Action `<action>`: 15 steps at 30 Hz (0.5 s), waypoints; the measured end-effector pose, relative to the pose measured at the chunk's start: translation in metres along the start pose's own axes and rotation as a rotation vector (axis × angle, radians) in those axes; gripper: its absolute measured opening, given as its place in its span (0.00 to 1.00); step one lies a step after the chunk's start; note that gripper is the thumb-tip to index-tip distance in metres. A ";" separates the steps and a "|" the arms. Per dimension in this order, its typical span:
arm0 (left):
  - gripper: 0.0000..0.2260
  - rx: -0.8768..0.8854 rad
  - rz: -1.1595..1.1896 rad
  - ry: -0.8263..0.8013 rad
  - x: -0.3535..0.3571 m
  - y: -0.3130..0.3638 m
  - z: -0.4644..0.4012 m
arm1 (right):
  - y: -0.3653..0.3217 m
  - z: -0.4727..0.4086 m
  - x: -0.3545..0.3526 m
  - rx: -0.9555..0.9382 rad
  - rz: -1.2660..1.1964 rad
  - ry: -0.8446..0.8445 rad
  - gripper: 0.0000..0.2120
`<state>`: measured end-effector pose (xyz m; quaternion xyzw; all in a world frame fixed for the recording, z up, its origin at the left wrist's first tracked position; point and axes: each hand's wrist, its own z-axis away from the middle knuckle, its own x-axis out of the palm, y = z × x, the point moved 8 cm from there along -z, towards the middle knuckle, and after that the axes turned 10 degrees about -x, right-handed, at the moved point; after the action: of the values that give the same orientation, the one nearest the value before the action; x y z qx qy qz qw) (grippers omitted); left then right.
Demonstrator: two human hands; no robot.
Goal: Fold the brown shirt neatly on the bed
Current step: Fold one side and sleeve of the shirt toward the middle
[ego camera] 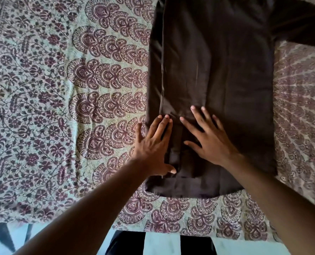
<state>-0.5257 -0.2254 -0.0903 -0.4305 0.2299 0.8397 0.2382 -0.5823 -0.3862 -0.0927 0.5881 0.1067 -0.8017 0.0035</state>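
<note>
Two flat hands are on the brown shirt (217, 74) right now, which is spread lengthwise down the bed (42, 107) on its printed cover, with the near hem close to the bed's edge. The left hand (153, 144) presses with straight fingers on the folded-in strip along the shirt's left side, thumb reaching toward the hem; the right hand (206, 137) lies just beside it, fingers spread wide on the middle panel. Neither one grips anything, they're only pressing. The fabric looks thin, light and floppy with a slight sheen, so I'd guess it slides a bit on itself and won't hold a crease unless you smooth it down. The left edge looks already tucked over, while a sleeve (300, 24) sticks out at the far right, so that side probably goes next. I'd pinch it at the right side seam or the sleeve shoulder, and keep one palm down so the left fold doesn't creep open.
</note>
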 end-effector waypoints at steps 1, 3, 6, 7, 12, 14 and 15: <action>0.68 -0.003 -0.010 -0.001 -0.001 0.001 0.001 | -0.002 0.005 0.000 -0.009 -0.012 0.000 0.35; 0.70 -0.014 -0.006 -0.018 -0.003 0.003 0.003 | 0.000 0.010 -0.003 0.004 -0.075 0.015 0.33; 0.59 -0.057 0.039 0.027 -0.020 0.012 0.003 | 0.021 0.013 -0.024 0.107 -0.232 0.206 0.32; 0.51 -0.073 0.069 0.092 -0.031 0.015 0.003 | 0.031 0.014 -0.032 0.155 -0.309 0.287 0.31; 0.25 0.024 0.134 0.361 -0.081 0.072 -0.030 | 0.106 0.040 -0.075 0.398 -0.555 0.669 0.19; 0.25 0.097 0.131 0.345 -0.093 0.116 -0.062 | 0.145 0.060 -0.082 0.502 -0.605 0.741 0.13; 0.25 0.131 0.111 0.332 -0.097 0.141 -0.081 | 0.167 0.072 -0.084 0.549 -0.624 0.775 0.12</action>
<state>-0.5102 -0.4030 -0.0261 -0.5333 0.3436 0.7523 0.1777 -0.6028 -0.5721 -0.0206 0.7594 0.0564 -0.4885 -0.4261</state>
